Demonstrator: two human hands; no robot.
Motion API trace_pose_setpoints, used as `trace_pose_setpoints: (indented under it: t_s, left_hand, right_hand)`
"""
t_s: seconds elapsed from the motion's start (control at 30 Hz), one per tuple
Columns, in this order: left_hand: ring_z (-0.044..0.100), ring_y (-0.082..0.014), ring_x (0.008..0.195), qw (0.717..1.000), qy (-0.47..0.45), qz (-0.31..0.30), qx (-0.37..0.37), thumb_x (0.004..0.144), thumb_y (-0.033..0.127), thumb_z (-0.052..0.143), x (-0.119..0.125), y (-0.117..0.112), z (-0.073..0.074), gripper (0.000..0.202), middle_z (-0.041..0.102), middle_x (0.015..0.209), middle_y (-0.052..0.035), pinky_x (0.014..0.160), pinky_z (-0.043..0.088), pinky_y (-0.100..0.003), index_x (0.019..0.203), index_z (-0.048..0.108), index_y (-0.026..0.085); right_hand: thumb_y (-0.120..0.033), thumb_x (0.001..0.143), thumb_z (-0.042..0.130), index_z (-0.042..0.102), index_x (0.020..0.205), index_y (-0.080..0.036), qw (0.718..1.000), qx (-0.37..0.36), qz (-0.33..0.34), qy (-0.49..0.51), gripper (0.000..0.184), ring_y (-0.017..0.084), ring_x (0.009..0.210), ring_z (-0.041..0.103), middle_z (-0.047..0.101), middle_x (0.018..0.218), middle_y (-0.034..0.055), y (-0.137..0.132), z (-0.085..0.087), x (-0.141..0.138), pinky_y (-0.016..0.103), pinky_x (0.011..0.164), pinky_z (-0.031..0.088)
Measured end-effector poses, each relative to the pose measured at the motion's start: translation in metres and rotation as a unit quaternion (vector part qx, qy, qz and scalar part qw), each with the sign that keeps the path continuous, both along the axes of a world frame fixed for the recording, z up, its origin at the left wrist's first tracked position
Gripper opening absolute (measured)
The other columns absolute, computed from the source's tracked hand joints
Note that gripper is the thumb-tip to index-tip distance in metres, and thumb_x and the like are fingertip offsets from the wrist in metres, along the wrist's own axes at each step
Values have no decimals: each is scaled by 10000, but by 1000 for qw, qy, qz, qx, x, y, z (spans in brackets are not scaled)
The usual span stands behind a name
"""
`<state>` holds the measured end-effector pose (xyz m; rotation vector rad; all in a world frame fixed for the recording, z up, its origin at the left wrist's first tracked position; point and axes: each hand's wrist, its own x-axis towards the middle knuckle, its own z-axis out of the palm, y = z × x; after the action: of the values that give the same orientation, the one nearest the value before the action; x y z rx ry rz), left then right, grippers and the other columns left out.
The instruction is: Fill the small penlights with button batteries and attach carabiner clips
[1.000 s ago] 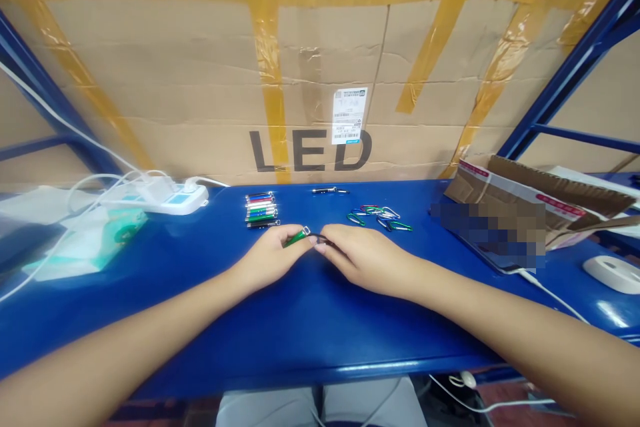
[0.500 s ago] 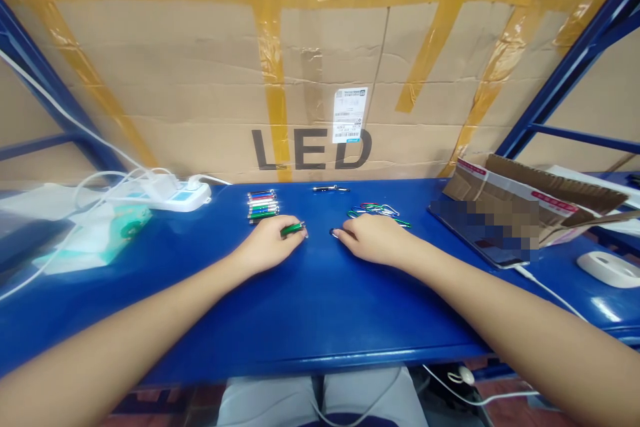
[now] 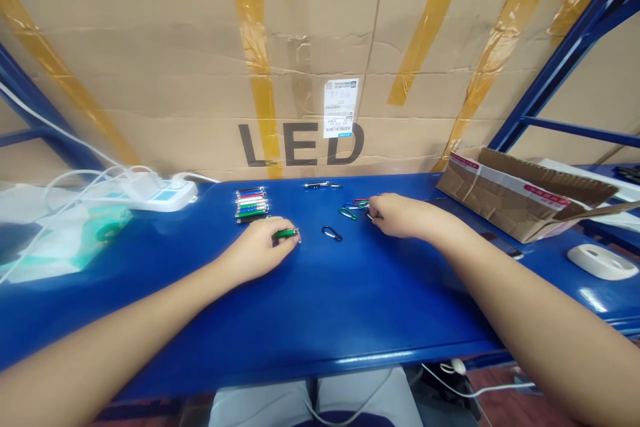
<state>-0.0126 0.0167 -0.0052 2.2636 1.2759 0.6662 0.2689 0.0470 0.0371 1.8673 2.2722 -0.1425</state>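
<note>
My left hand [image 3: 263,243] is closed around a green metal penlight [image 3: 285,233], whose silver end points right. Behind that hand lies a stacked row of similar slim penlights [image 3: 251,203] in several colours. A black carabiner [image 3: 331,233] rests alone on the blue table between my hands. To the right, my right hand [image 3: 400,215] has its fingertips pinched at the edge of a small pile of carabiners [image 3: 356,205]; a dark, silvery one shows at the fingertips, mostly hidden. A black penlight [image 3: 320,185] with a clip end lies near the back edge.
A large taped carton [image 3: 190,80] marked LED stands behind the blue table [image 3: 310,313]. At left are a white power strip [image 3: 165,197] with cables and a green-white packet [image 3: 95,240]. An open cardboard box [image 3: 505,197], a phone partly behind my arm and a white mouse-like object [image 3: 603,261] lie right.
My right hand has let go of the black carabiner, leaving it on the table, and moved right to the carabiner pile. My left hand still holds the green penlight. The view has shifted slightly.
</note>
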Motion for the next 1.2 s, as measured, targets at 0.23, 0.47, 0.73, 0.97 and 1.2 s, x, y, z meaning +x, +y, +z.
trace_pose_setpoints:
  t_s: [0.23, 0.47, 0.73, 0.97, 1.2]
  left_hand:
    - [638, -214, 872, 1000, 11, -9, 11, 916, 380, 543, 1, 0, -1, 266, 712, 941, -60, 782, 486, -324, 879, 710, 177]
    - [642, -220, 909, 998, -51, 7, -23, 917, 412, 568, 3, -1, 0, 279, 726, 960, -56, 834, 479, -321, 911, 719, 177]
    - [547, -163, 767, 986, -142, 7, -83, 923, 523, 545, 13, -9, 5, 401, 633, 776, 3, 734, 425, -269, 792, 662, 162]
    - [411, -118, 648, 983, -153, 5, -98, 908, 426, 577, 15, -12, 8, 363, 466, 652, 45, 624, 348, -242, 656, 530, 169]
    - [291, -101, 508, 957, -226, 25, -180, 897, 451, 592, 15, -16, 8, 322, 369, 527, 79, 536, 283, -244, 728, 632, 179]
  right_hand:
    - [-116, 860, 563, 676, 906, -182, 987, 17, 103, 123, 139, 178, 814, 643, 715, 957, 71, 3, -12, -8, 245, 704, 437]
    - [-161, 924, 531, 630, 928, -150, 970, 106, 151, 157, 100, 181, 839, 612, 660, 1008, 104, -14, -15, -26, 276, 776, 448]
    - [-156, 914, 561, 600, 909, -182, 903, 113, 281, 304, 47, 142, 743, 596, 667, 838, 19, -45, -15, -50, 248, 698, 430]
    - [-275, 972, 537, 503, 1133, -180, 918, 103, 273, 268, 190, 161, 739, 628, 688, 913, 44, -52, -17, -54, 250, 617, 396]
    - [-388, 1054, 342, 509, 977, -174, 944, 140, 285, 90, 283, 203, 654, 662, 704, 793, 60, -54, -14, -57, 292, 525, 244]
